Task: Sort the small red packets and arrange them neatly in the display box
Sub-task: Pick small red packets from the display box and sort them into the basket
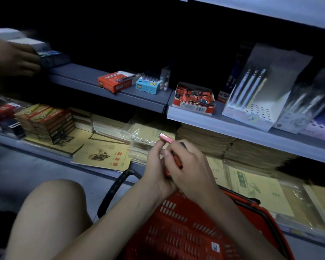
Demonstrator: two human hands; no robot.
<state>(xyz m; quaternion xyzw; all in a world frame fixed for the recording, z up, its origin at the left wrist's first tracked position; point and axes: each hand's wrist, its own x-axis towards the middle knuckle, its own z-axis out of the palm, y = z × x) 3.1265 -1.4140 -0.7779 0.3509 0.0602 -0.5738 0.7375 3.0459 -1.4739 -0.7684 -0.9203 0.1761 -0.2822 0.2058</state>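
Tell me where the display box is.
In the head view, the display box stands right of centre on the middle shelf, between the light blue box on its left and the white pen display.

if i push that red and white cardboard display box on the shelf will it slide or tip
The red and white cardboard display box is low and wide, so it probably slides rather than tips. Its open card walls likely flex in a tight grip. It sits near the front edge of the grey shelf, so pulling forward may spill its small red packets.
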